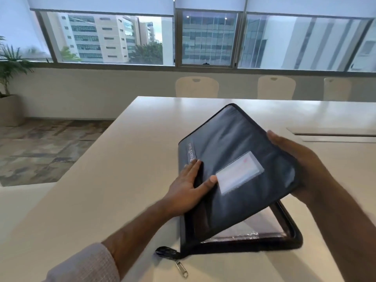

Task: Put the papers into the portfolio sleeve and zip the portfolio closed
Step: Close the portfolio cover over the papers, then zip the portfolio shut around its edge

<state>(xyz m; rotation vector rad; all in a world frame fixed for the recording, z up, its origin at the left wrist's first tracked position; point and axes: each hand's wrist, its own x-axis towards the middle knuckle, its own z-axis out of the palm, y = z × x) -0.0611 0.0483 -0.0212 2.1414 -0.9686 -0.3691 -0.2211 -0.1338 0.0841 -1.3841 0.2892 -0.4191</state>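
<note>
Two grips are working the portfolio [236, 159] at centre right of the frame. The right hand [295, 155] is curling its fingers over the raised cover's right edge, holding that flap partly lifted. The left hand [189, 186] is lying nearly flat along the spine side at mid-frame, fingers straight and thumb pressing on the cover beside the clear card window [239, 173]; it is clasping nothing. The lower half is resting on the tabletop [122, 159], and a plastic sleeve [260, 226] is showing in the gap beneath the flap, seemingly with papers in it, though that is hard to confirm. The zipper pull [182, 268] is lying loose at the lower left corner, well below both hands.

The likely risks: the cover could come down crooked and trap a sleeve corner in the zipper track, or the portfolio could slide on the smooth tabletop if the flat hand is easing off. Both forearms are reaching in from the lower frame edge, converging on the portfolio.
</note>
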